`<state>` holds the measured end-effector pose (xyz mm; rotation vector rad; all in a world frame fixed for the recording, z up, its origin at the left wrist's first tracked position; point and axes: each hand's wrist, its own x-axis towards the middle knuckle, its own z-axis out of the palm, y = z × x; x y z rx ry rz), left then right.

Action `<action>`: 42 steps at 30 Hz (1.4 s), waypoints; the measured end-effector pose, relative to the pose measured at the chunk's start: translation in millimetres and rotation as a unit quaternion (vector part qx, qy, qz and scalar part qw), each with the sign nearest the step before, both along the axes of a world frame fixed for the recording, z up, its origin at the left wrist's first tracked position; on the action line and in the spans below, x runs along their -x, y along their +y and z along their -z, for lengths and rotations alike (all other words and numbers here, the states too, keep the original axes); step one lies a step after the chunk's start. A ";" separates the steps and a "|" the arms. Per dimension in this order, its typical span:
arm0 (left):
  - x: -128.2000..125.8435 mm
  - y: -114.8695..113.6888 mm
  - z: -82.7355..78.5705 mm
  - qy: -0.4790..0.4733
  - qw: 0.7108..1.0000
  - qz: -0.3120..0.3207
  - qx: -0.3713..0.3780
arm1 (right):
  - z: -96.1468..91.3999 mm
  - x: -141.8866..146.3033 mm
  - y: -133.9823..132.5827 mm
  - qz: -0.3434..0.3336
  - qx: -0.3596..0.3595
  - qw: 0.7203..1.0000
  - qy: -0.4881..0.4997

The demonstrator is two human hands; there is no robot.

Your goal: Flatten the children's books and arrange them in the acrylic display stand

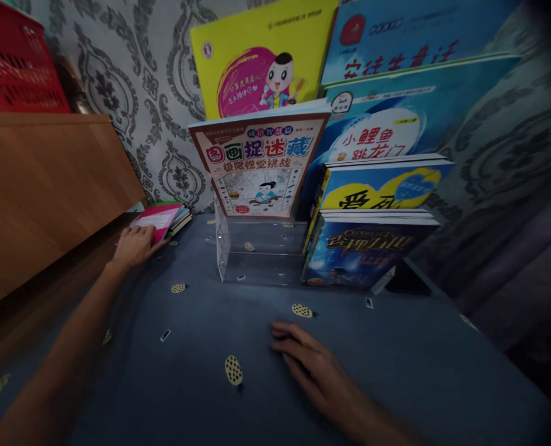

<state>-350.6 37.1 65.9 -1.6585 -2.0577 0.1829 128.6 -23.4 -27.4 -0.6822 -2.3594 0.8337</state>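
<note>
My left hand (135, 244) reaches far to the left and rests on a small stack of books (166, 220) lying flat, its fingers curled over the near edge of the pink top book. My right hand (310, 362) lies flat and open on the blue patterned cloth (201, 347), palm down, holding nothing. Ahead stands a clear acrylic tiered book stand (238, 248). It carries a beige picture book (259, 167), a yellow book (266, 59) behind it, and blue books (373, 186) on the right tiers. The lower left tier is bare.
A wooden panel (38, 186) rises along the left, with a red plastic crate (15, 62) on top of it. Grey damask wallpaper (131, 80) backs the stand. The cloth drops into darkness at the right edge.
</note>
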 end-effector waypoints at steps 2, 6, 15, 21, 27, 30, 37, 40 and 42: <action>5.4 -5.9 13.4 -0.012 1.000 0.017 -0.006 | 0.2 0.2 -0.1 0.000 0.000 1.000 -0.003; 13.4 -6.6 33.1 -0.050 0.998 -0.031 -0.028 | -1.7 0.8 -1.1 0.000 -0.003 1.000 -0.011; -3.9 -14.3 25.1 -0.048 0.997 -0.052 -0.013 | -0.9 3.2 -1.5 -0.003 -0.022 1.000 0.000; -29.2 -35.2 29.5 -0.042 0.997 -0.058 0.012 | -1.1 5.1 -2.3 -0.006 -0.044 0.999 0.005; -61.5 -58.9 31.8 -0.042 0.996 -0.067 0.046 | -0.8 5.8 -3.5 -0.003 -0.067 0.998 0.006; -78.6 -72.6 29.2 -0.043 0.994 -0.069 0.071 | -1.1 6.0 -3.6 -0.010 -0.077 0.997 0.007; -118.8 -101.9 24.6 -0.057 0.988 -0.057 0.134 | -0.1 6.8 -3.3 -0.012 -0.091 0.996 0.014; -135.2 -110.4 21.5 -0.068 0.984 -0.051 0.158 | -0.6 6.5 -4.0 -0.016 -0.090 0.996 0.007; -146.4 -115.3 18.0 -0.076 0.981 -0.044 0.172 | -2.1 6.1 -4.8 -0.017 -0.089 0.996 -0.001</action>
